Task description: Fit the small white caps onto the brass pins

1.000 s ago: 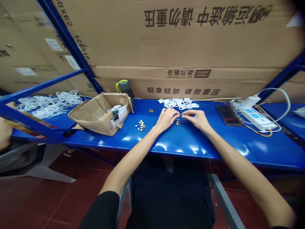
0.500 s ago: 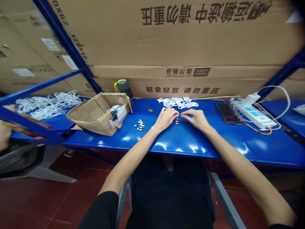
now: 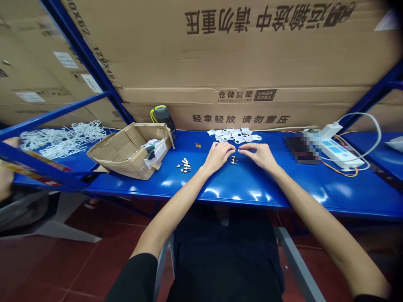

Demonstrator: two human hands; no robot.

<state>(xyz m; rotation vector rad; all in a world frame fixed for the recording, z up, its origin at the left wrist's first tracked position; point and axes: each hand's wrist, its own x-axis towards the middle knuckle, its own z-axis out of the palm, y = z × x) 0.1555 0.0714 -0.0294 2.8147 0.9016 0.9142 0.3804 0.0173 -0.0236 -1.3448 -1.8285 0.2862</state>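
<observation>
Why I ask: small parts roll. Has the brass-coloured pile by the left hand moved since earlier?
No. The brass-coloured pile keeps its place relative to the open cardboard box; the whole view shifted slightly.

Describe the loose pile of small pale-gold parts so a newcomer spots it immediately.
On the blue tabletop, find the open cardboard box. Between it and the person's left hand lies the loose pile of small pale-gold parts. Unlike the tidy little row of similar parts near the fingertips, its pieces lie jumbled, pointing different ways.
</observation>
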